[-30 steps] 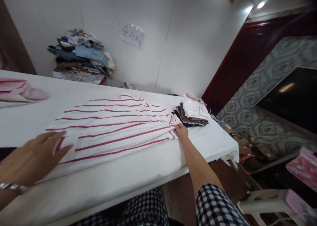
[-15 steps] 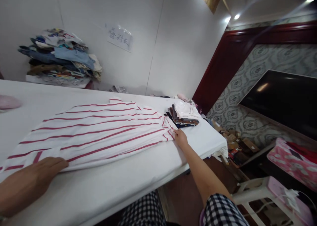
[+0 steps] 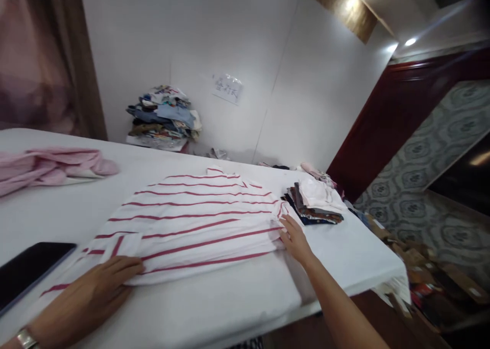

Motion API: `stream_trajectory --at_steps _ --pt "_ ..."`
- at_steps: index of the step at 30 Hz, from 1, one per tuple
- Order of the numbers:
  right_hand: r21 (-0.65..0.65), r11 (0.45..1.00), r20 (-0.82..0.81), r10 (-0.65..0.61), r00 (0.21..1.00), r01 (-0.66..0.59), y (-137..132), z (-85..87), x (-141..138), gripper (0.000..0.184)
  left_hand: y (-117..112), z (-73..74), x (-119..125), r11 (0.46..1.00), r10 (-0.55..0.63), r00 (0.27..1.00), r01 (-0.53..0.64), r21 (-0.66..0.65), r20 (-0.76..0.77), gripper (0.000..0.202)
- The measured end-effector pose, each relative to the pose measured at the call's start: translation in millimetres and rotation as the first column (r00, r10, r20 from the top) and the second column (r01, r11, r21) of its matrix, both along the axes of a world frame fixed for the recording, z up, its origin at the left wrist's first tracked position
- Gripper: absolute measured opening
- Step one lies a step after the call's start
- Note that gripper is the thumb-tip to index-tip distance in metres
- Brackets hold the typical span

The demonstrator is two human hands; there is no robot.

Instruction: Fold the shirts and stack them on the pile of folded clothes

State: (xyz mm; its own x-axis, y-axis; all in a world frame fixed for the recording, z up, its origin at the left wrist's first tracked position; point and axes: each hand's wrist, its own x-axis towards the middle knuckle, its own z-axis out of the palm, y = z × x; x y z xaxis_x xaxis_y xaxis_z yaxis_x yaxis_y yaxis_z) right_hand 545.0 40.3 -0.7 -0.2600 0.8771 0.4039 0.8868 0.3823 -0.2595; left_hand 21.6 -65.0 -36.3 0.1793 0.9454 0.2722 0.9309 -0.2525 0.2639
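A white shirt with red stripes [image 3: 199, 211] lies spread across the table, its collar end to the right. My left hand [image 3: 105, 288] is closed on the shirt's near edge at the left, beside a folded-back striped cuff. At the collar end my right hand [image 3: 293, 237] has its fingers closed on the cloth; the fingertips are partly hidden by fabric folds. Close by, to the right of that hand, sits a stack of folded clothes [image 3: 312, 208] with a white piece on top.
The table has a white cover [image 3: 245, 303]. A dark phone [image 3: 32, 270] lies at its left near side, and a crumpled pink garment [image 3: 61, 165] farther back. Behind the table a tall clothes pile [image 3: 164, 114] stands against the wall. Cardboard boxes [image 3: 455, 277] are on the floor at right.
My view has swung left, bringing the phone, the pink garment and a curtain into sight. Both hands stay at the same ends of the shirt, which keeps its layout.
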Motion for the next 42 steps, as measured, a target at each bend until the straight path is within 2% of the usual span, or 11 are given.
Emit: stream_trajectory --at_steps 5,9,13,16,20,23,25,29,34,38,42 --pt "-0.321 0.946 0.188 0.024 0.982 0.039 -1 -25.3 -19 0.057 -3 40.3 18 0.996 0.060 0.998 -0.057 -0.073 0.031 0.043" --pt "-0.366 0.927 0.243 0.012 0.970 0.080 0 -34.6 -16 0.061 13 57.6 44 0.998 -0.053 0.998 0.053 0.023 0.032 0.046" --pt "-0.365 0.926 0.264 0.004 0.965 0.096 1 -38.4 -13 0.061 57 59.9 59 0.992 -0.124 0.992 0.123 0.039 0.018 0.049" --pt "-0.341 0.935 0.276 -0.002 0.961 0.100 2 -44.5 -11 0.061 106 67.8 48 0.991 0.096 0.995 -0.097 -0.093 -0.006 0.052" --pt "-0.315 0.944 0.258 -0.013 0.966 0.097 6 -53.7 -6 0.058 159 77.7 10 0.841 0.499 0.866 -0.495 -0.218 -0.040 0.060" --pt "-0.319 0.944 0.220 -0.011 0.975 0.083 6 -56.3 -6 0.057 175 71.0 -8 0.753 0.615 0.786 -0.609 -0.250 -0.062 0.066" --pt "-0.338 0.939 0.201 0.002 0.980 0.067 4 -54.5 -6 0.059 179 60.7 -8 0.759 0.598 0.796 -0.599 -0.255 -0.089 0.067" --pt "-0.426 0.903 0.152 0.013 0.988 0.053 4 -37.5 -4 0.061 178 41.1 -1 0.814 0.487 0.864 -0.503 -0.292 -0.128 0.066" --pt "-0.482 0.874 -0.050 0.034 0.998 -0.053 45 14.2 -14 0.052 179 33.0 -2 0.824 0.465 0.872 -0.490 -0.285 -0.156 0.070" --pt "-0.283 0.957 -0.148 0.026 0.989 -0.068 114 51.8 -65 0.037 180 31.7 -4 0.828 0.465 0.870 -0.492 -0.269 -0.162 0.071" --pt "-0.259 0.965 -0.130 0.019 0.991 -0.053 185 65.2 -137 0.031 180 30.0 -5 0.828 0.461 0.871 -0.491 -0.271 -0.170 0.071"
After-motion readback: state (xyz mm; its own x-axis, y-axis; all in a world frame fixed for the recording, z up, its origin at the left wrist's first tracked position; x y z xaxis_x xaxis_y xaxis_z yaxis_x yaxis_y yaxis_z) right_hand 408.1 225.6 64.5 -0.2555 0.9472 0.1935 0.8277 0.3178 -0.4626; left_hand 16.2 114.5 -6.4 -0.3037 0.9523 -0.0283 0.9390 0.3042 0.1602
